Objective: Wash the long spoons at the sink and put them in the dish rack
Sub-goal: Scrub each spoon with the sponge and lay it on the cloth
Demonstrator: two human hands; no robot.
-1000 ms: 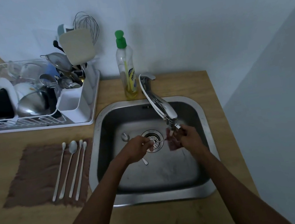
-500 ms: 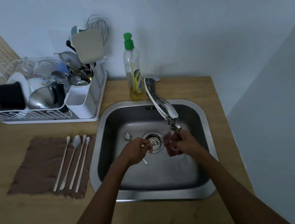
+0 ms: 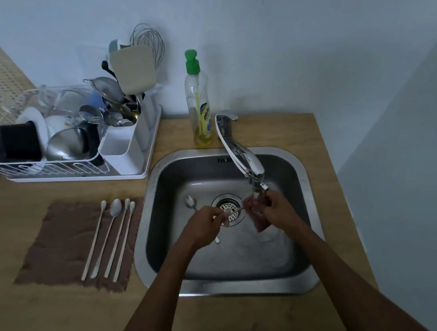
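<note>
The long spoon [image 3: 235,211] is crossing the air above the drain [image 3: 227,206], inside the sink [image 3: 310,208]. Your left hand [image 3: 202,228] is gripping its handle end, and your right hand [image 3: 278,209] is clamping a reddish scrub pad [image 3: 258,220] around its other end, so your hands are working close together, joined by the spoon. The faucet [image 3: 241,156] spout is hanging just over your right hand, crowding it from above, while the basin's near half is lying open beneath your forearms. A second spoon [image 3: 190,201] is resting on the basin floor, partly hidden under your left hand.

Left of the sink rim, four more spoons [image 3: 109,236] are lying side by side on a brown cloth [image 3: 54,244], well back from the counter [image 3: 332,205] front edge. Behind the cloth, the dish rack [image 3: 72,171] is holding a steel bowl [image 3: 65,143], a black container [image 3: 12,143] and white plates [image 3: 34,118]. Its white caddy [image 3: 123,153] is holding a spatula [image 3: 134,67], a whisk [image 3: 149,40] and other utensils upright. A soap bottle [image 3: 199,106] is standing between rack and faucet.
</note>
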